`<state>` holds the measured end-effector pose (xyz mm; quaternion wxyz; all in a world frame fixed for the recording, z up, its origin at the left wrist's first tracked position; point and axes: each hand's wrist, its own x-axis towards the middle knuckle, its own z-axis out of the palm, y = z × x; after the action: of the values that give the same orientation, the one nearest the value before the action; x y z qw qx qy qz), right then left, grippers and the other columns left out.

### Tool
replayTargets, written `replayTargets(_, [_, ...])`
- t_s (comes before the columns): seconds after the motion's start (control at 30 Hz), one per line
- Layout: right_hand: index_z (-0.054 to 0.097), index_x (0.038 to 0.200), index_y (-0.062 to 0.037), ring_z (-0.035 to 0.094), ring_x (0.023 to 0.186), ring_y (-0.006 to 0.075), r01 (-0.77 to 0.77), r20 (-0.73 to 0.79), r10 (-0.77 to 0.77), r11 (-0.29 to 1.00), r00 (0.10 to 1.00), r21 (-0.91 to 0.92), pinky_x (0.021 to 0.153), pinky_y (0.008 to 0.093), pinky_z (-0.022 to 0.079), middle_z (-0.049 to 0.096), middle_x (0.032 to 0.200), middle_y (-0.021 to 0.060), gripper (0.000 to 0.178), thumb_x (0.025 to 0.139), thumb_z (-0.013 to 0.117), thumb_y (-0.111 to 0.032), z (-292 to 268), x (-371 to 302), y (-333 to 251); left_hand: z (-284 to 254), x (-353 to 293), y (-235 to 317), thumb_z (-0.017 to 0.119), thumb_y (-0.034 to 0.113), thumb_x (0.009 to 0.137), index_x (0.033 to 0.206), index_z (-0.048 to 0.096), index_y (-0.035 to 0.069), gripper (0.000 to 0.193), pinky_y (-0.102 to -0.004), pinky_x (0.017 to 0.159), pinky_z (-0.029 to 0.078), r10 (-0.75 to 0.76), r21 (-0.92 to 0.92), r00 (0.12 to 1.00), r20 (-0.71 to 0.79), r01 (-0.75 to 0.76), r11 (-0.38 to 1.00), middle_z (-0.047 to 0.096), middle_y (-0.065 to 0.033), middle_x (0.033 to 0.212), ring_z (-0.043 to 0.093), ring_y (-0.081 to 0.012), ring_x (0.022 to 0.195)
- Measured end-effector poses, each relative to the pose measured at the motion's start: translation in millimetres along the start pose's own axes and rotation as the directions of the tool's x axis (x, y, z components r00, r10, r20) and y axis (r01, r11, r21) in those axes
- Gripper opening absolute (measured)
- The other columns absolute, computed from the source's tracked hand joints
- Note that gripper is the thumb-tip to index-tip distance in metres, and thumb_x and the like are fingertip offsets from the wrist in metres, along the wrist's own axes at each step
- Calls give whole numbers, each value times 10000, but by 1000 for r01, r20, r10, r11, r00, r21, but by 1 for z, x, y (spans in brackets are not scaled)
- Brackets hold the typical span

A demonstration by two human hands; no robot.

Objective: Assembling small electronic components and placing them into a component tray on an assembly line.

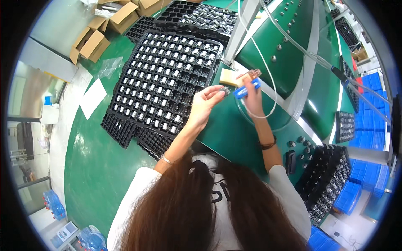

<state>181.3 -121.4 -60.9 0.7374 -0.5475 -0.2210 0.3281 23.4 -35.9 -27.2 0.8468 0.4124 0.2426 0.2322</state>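
Pinched between the thumb and fingertips of my left hand [202, 104] is a small dark metal part [226, 90]. My right hand [253, 99] is closed round a blue hand tool [247, 89], and a thin clear hose [275, 94] loops close by. The tool is near the small part, and motion blurs it, so its exact kind is unclear. A pale yellow block [228, 77] stands just beyond both hands on the green worktop [228, 129]. To the left of my left hand lies a large black tray [183, 98] with rows of small silver parts, several pockets unfilled on its right side.
More black trays [209, 19] are stacked at the far side. A green conveyor belt [289, 50] carries scattered small parts. Loose parts [302, 140] and another loaded tray [326, 184] are on the right, near blue bins [368, 113]. Cardboard boxes [95, 45] stand far left.
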Motion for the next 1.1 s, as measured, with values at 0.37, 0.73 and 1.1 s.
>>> replayTargets(0.37, [587, 979, -6, 572, 793, 73, 107, 117, -103, 994, 988, -30, 695, 226, 459, 611, 874, 17, 154, 875, 574, -118, 33, -20, -2, -19, -16, -5, 647, 106, 850, 1165, 558, -25, 353, -241, 846, 461, 128, 165, 989, -68, -116, 980, 623, -89, 1098, 582, -117, 965])
replayTargets(0.73, [530, 947, -8, 602, 720, 381, 229, 66, -365, 426, 929, -875, 628, 426, 464, 616, 775, 211, 428, 771, 692, -362, 3, 31, 1, -90, -98, 38, 694, 98, 737, 927, 640, 51, 203, -315, 724, 461, 398, 986, 913, 85, -135, 99, 603, -64, 844, 574, -211, 766])
replayTargets(1.1, [437, 1142, -64, 358, 558, 45, 145, -37, -273, 617, 961, -773, 494, 196, 316, 426, 755, -5, 574, 703, 787, -182, -32, -19, -31, -86, -88, 19, 649, 126, 769, 802, 615, 56, 85, -366, 668, 476, 419, 1000, 908, 17, -8, -22, 608, -67, 874, 606, -261, 758])
